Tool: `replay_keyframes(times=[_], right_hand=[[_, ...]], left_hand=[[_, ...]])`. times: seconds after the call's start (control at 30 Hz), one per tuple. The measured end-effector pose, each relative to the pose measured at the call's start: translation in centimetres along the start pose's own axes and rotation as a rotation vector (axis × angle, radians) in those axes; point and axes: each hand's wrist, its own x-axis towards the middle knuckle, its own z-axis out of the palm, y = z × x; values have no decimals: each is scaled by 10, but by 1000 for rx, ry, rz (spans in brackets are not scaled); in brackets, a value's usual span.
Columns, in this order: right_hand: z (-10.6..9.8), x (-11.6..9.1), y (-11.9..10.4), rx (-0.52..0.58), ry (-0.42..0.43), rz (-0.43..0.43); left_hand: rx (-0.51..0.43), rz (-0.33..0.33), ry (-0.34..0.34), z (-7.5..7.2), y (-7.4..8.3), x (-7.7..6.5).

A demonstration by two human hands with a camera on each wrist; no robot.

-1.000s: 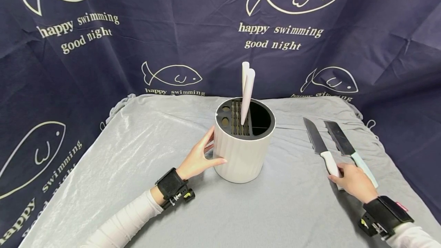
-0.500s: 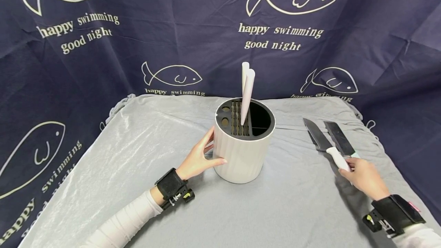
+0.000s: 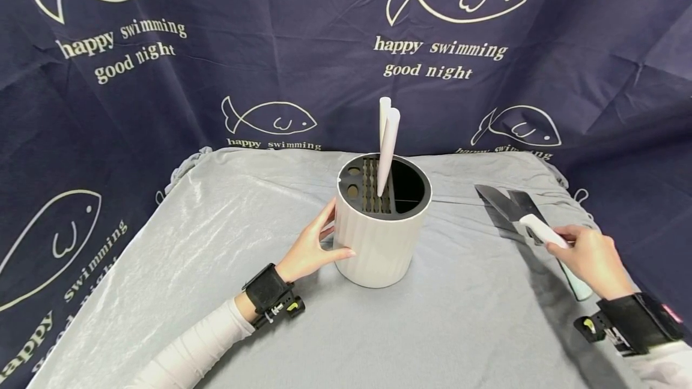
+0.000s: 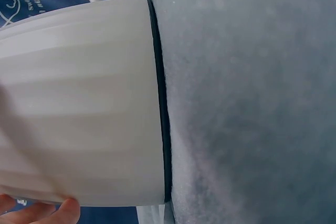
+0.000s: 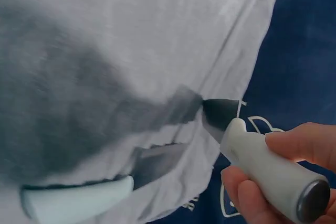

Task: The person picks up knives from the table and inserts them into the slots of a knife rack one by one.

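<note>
Head view bright | soft shadows on cloth | left-wrist cloth blurry

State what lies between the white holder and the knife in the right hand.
The head view shows only bare grey cloth between the white holder and the knife held in the right hand.

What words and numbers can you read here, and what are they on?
"happy swimming": on the navy cloth, repeated; some copies are partly hidden.
"good night": same cloth, below "happy swimming".
Too small to read: any mark on the red tag of the right wristband.
Blurred or cut off: cloth letters in both wrist views.
I see no numbers.
</note>
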Motion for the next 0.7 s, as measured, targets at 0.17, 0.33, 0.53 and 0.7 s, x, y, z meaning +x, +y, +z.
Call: replay_keyframes(times=[0.17,0.33,0.53,0.7], right_hand=[[-12,10,-5,8,51,-8],[-22,24,-13,8,63,10],[-33,40,-23,16,95,24],[-44,52,-30,16,126,23]], left_hand=[[-3,4,-4,0,-1,0],[-3,-2,-6,0,-1,-1],[2,5,-5,-1,-1,0],[3,14,-4,-1,-2,0]])
